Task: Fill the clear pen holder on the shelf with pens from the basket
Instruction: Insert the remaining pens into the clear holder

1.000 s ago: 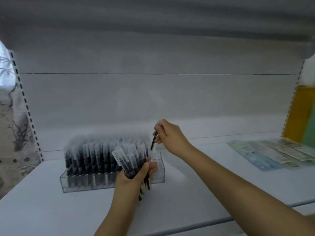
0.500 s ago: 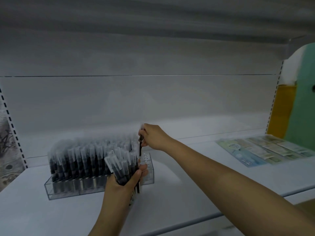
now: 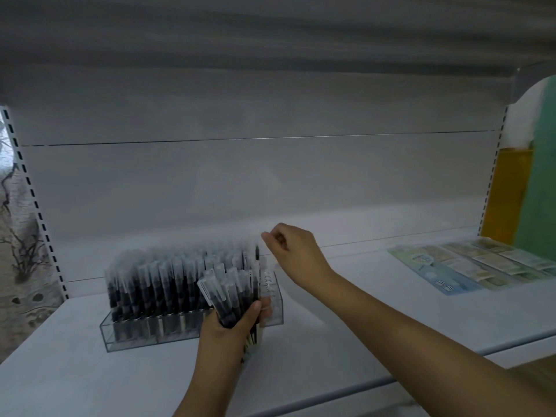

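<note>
White metal shelving unit: flat shelf board (image 3: 391, 311), plain back panel (image 3: 255, 182) with one horizontal seam, upper shelf underside (image 3: 270, 34) in shadow, slotted uprights (image 3: 33, 203) at both sides. Dim, cool light. Patterned wall covering (image 3: 18, 266) left; yellow and green surfaces (image 3: 529, 188) right.

Two hands (image 3: 228, 323), one clear pen holder (image 3: 126, 335), uncountably many pens (image 3: 168, 284).

A clear pen holder (image 3: 192, 332) stands on the white shelf (image 3: 346, 341), nearly full of upright dark pens (image 3: 168, 284). The left hand (image 3: 231, 325) grips a bundle of pens (image 3: 227, 291) before its right end. The right hand (image 3: 293, 254) hovers just above that end, fingers loosely curled. Printed sheets (image 3: 469, 266) lie far right.
</note>
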Tool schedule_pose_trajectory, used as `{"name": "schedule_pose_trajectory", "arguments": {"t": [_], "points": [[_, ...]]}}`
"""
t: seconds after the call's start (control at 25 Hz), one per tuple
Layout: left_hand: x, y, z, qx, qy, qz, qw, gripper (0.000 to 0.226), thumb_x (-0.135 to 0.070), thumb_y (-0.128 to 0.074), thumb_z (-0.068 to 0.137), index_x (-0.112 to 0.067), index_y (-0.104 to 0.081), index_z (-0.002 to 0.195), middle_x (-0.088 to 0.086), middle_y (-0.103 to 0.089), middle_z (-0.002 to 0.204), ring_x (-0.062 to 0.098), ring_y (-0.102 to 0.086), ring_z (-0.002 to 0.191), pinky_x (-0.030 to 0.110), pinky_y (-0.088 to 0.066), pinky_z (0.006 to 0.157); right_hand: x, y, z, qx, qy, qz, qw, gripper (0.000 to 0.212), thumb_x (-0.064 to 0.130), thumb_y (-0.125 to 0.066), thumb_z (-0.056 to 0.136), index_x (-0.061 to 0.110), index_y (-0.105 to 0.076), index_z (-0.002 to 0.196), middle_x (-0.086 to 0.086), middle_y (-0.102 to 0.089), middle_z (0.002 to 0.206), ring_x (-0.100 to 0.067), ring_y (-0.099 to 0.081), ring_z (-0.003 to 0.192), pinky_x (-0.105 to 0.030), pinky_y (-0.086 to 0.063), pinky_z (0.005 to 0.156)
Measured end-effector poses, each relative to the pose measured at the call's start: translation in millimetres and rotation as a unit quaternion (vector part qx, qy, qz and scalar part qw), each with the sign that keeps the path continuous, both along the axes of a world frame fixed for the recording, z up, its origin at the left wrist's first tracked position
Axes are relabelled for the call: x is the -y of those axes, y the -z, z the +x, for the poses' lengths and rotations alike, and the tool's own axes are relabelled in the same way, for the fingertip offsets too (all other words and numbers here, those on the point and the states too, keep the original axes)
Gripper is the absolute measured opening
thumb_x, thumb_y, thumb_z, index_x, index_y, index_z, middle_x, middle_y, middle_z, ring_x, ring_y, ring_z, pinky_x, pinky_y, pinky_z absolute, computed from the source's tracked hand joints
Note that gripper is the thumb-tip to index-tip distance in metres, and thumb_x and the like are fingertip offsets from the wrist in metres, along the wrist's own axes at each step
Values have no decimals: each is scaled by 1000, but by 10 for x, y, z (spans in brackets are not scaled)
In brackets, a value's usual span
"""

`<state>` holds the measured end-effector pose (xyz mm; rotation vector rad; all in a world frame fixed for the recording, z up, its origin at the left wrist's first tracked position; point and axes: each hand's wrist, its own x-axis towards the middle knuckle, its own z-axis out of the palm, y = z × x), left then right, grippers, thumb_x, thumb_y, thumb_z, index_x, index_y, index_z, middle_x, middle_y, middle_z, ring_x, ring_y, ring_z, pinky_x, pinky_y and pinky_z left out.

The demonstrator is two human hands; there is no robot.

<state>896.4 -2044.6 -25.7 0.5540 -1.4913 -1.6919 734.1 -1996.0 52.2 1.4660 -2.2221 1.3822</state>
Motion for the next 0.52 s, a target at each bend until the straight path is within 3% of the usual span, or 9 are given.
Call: {"name": "schedule_pose_trajectory", "arguments": {"t": [0.08,0.16,0.24,0.32,0.4,0.52], "points": [[-6,-14,8,-5,1,-6,1000,14,-10,-68,90,-8,-75,102,5,-79,94,18,-76,91,37,-57,87,-249,15,219,56,-68,-10,996,33,46,-61,94,15,-70,86,3,-67,77,0,-54,62,-12,-44,61],[2,-14,1,-8,-10,-9,1000,13,-9,-70,89,-11,-74,101,2,-80,89,15,-76,85,26,-59,76,-363,109,356,39,-101,73,991,25,43,-68,90,19,-72,89,8,-69,80,4,-57,66,-10,-44,63],[14,-8,0,-8,-18,-1,1000,13,-11,-72,87,-13,-74,100,-1,-80,87,11,-76,82,20,-58,70,-347,163,389,45,-107,76,990,16,36,-73,88,20,-72,87,6,-70,81,2,-58,67,-10,-45,63],[12,-10,6,-12,-12,20,1000,13,-13,-71,87,-12,-75,100,6,-79,91,19,-76,88,32,-60,79,-314,90,345,103,-109,-21,988,10,27,-73,89,20,-69,84,2,-71,80,-2,-62,65,-13,-48,64],[-5,-22,6,-37,-4,52,998,12,-4,-66,91,-7,-74,99,16,-78,91,26,-76,86,35,-62,75,-271,-63,235,155,-76,-151,973,11,21,-69,93,15,-66,84,-4,-71,78,-9,-65,62,-17,-51,64],[-18,-28,1,-36,-10,53,998,14,-2,-63,93,-7,-73,101,17,-78,89,28,-76,84,31,-63,73,-109,-217,44,105,8,-221,970,13,20,-65,96,10,-63,88,-7,-69,76,-13,-67,63,-18,-53,64]]}}
